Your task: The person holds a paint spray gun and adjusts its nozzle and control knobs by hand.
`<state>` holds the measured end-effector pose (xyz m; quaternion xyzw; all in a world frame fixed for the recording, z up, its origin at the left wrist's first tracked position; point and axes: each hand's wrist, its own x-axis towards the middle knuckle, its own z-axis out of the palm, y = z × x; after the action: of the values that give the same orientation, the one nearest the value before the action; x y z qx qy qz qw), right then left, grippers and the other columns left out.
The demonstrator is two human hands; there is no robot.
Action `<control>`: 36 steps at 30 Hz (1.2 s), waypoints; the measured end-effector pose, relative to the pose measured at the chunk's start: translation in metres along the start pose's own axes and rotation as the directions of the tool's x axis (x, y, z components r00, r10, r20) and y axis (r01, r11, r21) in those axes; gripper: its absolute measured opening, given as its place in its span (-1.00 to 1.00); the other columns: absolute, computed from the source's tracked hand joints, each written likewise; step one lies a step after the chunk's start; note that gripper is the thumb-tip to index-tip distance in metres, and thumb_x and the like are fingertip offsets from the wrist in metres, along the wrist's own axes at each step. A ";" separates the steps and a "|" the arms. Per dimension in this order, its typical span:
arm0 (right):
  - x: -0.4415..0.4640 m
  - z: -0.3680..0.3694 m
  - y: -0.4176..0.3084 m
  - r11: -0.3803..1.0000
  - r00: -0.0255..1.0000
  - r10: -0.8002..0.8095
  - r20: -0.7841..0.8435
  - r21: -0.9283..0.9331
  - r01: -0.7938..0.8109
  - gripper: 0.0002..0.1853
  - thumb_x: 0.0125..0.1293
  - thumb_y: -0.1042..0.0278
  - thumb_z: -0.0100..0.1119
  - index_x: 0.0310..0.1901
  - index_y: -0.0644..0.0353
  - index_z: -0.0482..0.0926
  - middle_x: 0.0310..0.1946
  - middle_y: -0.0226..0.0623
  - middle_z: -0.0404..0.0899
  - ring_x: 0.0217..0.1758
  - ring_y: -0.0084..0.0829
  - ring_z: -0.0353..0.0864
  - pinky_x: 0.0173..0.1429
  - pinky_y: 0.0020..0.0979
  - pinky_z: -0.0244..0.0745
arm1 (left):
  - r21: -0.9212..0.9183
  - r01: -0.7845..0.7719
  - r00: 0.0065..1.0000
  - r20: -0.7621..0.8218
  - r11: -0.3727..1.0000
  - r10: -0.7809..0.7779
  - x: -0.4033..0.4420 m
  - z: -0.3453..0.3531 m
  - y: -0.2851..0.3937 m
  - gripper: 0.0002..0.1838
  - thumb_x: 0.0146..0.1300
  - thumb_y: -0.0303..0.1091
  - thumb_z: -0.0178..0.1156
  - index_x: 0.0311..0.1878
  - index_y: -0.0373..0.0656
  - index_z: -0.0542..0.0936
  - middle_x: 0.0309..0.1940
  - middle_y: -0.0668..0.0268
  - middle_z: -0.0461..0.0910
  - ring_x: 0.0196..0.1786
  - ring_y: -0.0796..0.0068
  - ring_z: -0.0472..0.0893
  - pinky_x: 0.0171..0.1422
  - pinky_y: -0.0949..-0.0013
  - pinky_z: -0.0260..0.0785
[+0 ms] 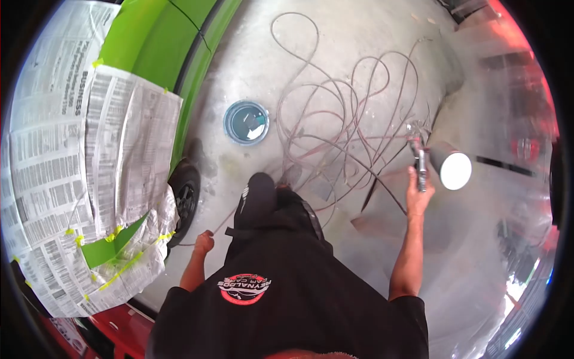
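Note:
My right hand [418, 194] is wrapped round the handle of a metal spray gun [420, 161], held out to the right above the floor. Beside the gun is a cup with a round white top [455, 171]. At the lower left, my left hand [205, 241] is closed round a thin reddish hose [224, 220], which runs past my legs. More of the hose lies in tangled loops on the floor in front of me.
A green car [146, 45] stands at the left, partly covered with taped newspaper [134, 143], its wheel [185, 194] near my left side. A bucket of bluish liquid [246, 122] sits on the concrete floor ahead. Plastic sheeting [496, 113] hangs at the right.

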<state>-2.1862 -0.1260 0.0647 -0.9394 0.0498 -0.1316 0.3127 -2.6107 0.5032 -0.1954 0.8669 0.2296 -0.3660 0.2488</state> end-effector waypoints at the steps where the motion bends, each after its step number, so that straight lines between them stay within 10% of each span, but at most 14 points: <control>1: 0.027 -0.008 0.000 0.999 0.999 0.036 -0.019 -0.024 -0.037 -0.48 0.41 0.09 0.38 0.15 0.44 0.62 -0.14 0.03 0.75 -0.11 -0.21 0.75 0.05 -0.22 0.59 | 0.021 -0.023 0.999 0.029 1.000 0.022 0.010 -0.008 0.010 -0.71 0.20 -0.44 0.10 -0.03 -0.17 0.67 -0.15 -0.14 0.72 0.00 -0.14 0.71 0.18 0.01 0.55; 9: 0.214 -0.013 0.006 0.983 0.949 0.172 -0.264 0.106 -0.149 -0.61 0.45 0.06 0.34 -0.07 0.31 0.69 -0.45 -0.44 0.55 -0.43 -0.62 0.47 -0.38 -0.48 0.35 | -0.153 -0.064 0.997 0.030 0.986 0.069 0.151 -0.097 0.201 -0.76 0.26 -0.30 0.24 -0.03 -0.08 0.71 -0.20 -0.06 0.74 -0.05 -0.10 0.73 0.13 0.04 0.57; 15: 0.360 0.042 0.019 0.978 0.906 0.202 -0.371 0.125 -0.167 -0.62 0.45 0.03 0.33 -0.11 0.28 0.71 -0.52 -0.46 0.50 -0.49 -0.64 0.41 -0.42 -0.51 0.27 | 0.095 -0.335 0.929 0.198 0.937 0.312 0.379 -0.176 0.292 -0.69 0.32 -0.17 0.23 0.01 -0.11 0.71 -0.09 -0.03 0.74 0.01 -0.09 0.71 0.21 0.00 0.54; 18: 0.432 0.064 0.013 0.948 0.908 0.305 -0.286 0.178 -0.262 -0.61 0.45 0.01 0.32 -0.15 0.26 0.71 -0.55 -0.47 0.47 -0.52 -0.65 0.37 -0.44 -0.52 0.22 | -0.037 -0.209 0.961 -0.193 0.977 0.199 0.407 -0.312 0.422 -0.73 0.38 -0.22 0.17 -0.01 -0.16 0.66 -0.09 -0.06 0.71 0.03 -0.13 0.69 0.17 -0.06 0.53; 20: 0.466 0.075 0.007 0.920 0.906 0.371 -0.204 0.215 -0.329 -0.61 0.46 -0.01 0.32 -0.19 0.24 0.72 -0.55 -0.49 0.46 -0.51 -0.67 0.35 -0.43 -0.52 0.20 | -0.268 -0.404 0.871 -0.403 0.875 0.279 0.418 -0.370 0.485 -0.75 0.41 -0.26 0.14 -0.03 -0.21 0.63 -0.12 -0.11 0.69 0.01 -0.18 0.67 0.12 -0.05 0.54; 25: 0.556 0.158 0.031 0.989 0.996 -0.017 -0.090 0.142 0.030 -0.55 0.52 0.20 0.27 0.11 0.54 0.64 0.00 0.05 0.74 -0.05 -0.27 0.71 0.11 -0.21 0.60 | -0.155 -0.671 0.630 -0.634 0.725 0.448 0.536 -0.391 0.571 -0.74 -0.06 -0.49 0.18 -0.22 -0.20 0.66 -0.24 -0.04 0.67 -0.13 -0.13 0.66 -0.03 -0.08 0.54; 26: 0.568 0.172 0.026 0.996 1.000 0.010 -0.002 0.085 -0.010 -0.58 0.50 0.24 0.29 0.08 0.56 0.64 0.03 0.08 0.73 -0.03 -0.20 0.72 0.15 -0.20 0.61 | -0.090 -0.635 0.627 -0.641 0.768 0.443 0.530 -0.418 0.613 -0.75 -0.08 -0.46 0.21 -0.25 -0.15 0.67 -0.24 -0.01 0.69 -0.12 -0.11 0.67 -0.02 -0.07 0.55; 27: 0.593 0.189 0.078 0.980 0.983 -0.184 0.011 0.077 0.182 -0.55 0.49 0.20 0.31 0.08 0.56 0.64 -0.01 0.11 0.74 -0.04 -0.12 0.73 0.14 -0.14 0.61 | -0.009 -0.418 0.824 -0.426 0.909 0.375 0.517 -0.453 0.665 -0.64 0.01 -0.53 0.14 -0.08 -0.10 0.69 -0.11 0.04 0.73 0.05 -0.07 0.69 0.10 -0.04 0.56; 31: 0.633 0.227 0.043 0.992 0.968 0.076 0.241 -0.120 -0.048 -0.37 0.44 -0.11 0.30 0.03 0.50 0.67 -0.13 0.15 0.74 -0.16 0.00 0.71 0.01 -0.05 0.59 | -0.206 -0.338 0.878 -0.421 0.918 0.229 0.489 -0.489 0.746 -0.74 0.14 -0.41 0.19 -0.08 -0.05 0.66 -0.17 0.06 0.73 -0.02 -0.10 0.70 0.09 -0.06 0.55; 34: 0.715 0.256 0.050 0.996 0.936 -0.033 0.352 -0.066 0.060 -0.40 0.45 -0.08 0.30 0.03 0.50 0.67 -0.14 0.15 0.74 -0.17 0.00 0.70 -0.01 -0.05 0.59 | -0.228 -0.360 0.807 -0.562 0.905 0.180 0.517 -0.442 0.748 -0.81 0.22 -0.26 0.20 -0.17 -0.11 0.65 -0.23 0.09 0.73 -0.08 -0.08 0.71 0.02 -0.07 0.56; 36: 0.771 0.264 0.046 0.997 0.921 -0.053 0.387 -0.037 0.073 -0.41 0.46 -0.06 0.29 0.03 0.49 0.67 -0.14 0.15 0.74 -0.18 0.00 0.70 -0.02 -0.05 0.59 | -0.334 -0.074 0.885 -0.457 0.940 -0.092 0.514 -0.409 0.736 -0.78 0.27 -0.21 0.19 -0.14 -0.08 0.69 -0.16 0.09 0.75 -0.02 -0.04 0.72 0.07 -0.06 0.57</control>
<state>-1.3731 -0.1462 0.0004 -0.9557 -0.0393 0.0470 0.2880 -1.6487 0.2921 -0.1382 0.8714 0.3467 -0.1027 0.3315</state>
